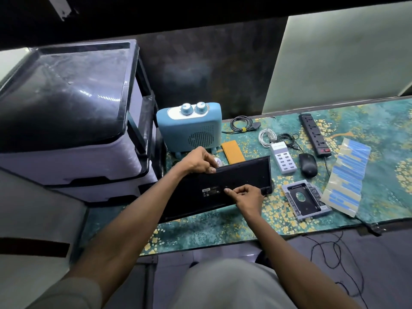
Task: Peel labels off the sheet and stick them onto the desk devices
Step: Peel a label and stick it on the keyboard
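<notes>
Label sheet (346,176) right of right hand (247,196)

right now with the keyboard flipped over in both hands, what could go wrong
1. The keyboard is tilted, held by the left hand at its far edge while the right hand presses near its middle; it might slip or rock.
2. Its right end sits close to the USB hub and the drive caddy, so a shift could knock them.
3. The label sheet curls off the mat; its labels may be awkward to peel.
</notes>
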`<state>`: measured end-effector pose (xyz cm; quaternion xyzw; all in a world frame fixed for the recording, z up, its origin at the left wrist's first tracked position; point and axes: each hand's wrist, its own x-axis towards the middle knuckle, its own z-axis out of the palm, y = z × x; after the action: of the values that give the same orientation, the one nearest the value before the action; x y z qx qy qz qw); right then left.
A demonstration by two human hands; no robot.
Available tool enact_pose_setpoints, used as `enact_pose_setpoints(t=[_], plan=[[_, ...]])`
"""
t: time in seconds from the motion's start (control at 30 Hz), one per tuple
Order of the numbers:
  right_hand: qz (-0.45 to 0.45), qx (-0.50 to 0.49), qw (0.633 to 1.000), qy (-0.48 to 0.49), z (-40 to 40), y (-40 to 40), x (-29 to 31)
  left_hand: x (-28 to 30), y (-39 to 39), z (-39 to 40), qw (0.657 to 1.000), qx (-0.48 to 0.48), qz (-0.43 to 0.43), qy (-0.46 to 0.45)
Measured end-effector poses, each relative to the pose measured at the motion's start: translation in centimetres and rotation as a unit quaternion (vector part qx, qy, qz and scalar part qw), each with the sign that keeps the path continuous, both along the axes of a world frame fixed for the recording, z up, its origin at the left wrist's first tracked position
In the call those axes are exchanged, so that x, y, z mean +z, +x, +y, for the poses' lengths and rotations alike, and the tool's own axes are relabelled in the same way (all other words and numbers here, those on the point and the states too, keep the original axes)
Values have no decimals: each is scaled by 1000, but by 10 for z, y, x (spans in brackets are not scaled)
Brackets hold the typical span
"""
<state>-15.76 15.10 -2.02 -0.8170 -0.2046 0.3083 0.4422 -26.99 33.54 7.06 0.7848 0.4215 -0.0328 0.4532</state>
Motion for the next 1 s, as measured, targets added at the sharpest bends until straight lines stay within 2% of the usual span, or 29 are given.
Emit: enact_pose_setpoints(t=[0.27, 0.43, 0.5, 0.67, 0.77, 0.9, 1.0], plan=[[-26, 18, 999, -30, -10, 8, -4, -7, 2, -4, 1000, 13, 3, -7], [10, -43, 997, -61, -19, 18, -7, 0, 5, -11, 1000, -15, -13, 16], [67, -70, 994, -56, -20, 21, -11, 1, 5, -18, 999, -31, -19, 29], [235, -135, 959, 82, -27, 13, -14, -6, 2, -46, 993, -27, -45, 102], [301, -147, 933, 133, -32, 2, -10, -11, -8, -65, 994, -19, -64, 81], [393, -139, 890, 185, -37, -12, -6, -11, -18, -87, 995, -65, -66, 47], [432, -127, 878, 160, -44, -15, -4, -22, -19, -108, 994, -87, -63, -6]])
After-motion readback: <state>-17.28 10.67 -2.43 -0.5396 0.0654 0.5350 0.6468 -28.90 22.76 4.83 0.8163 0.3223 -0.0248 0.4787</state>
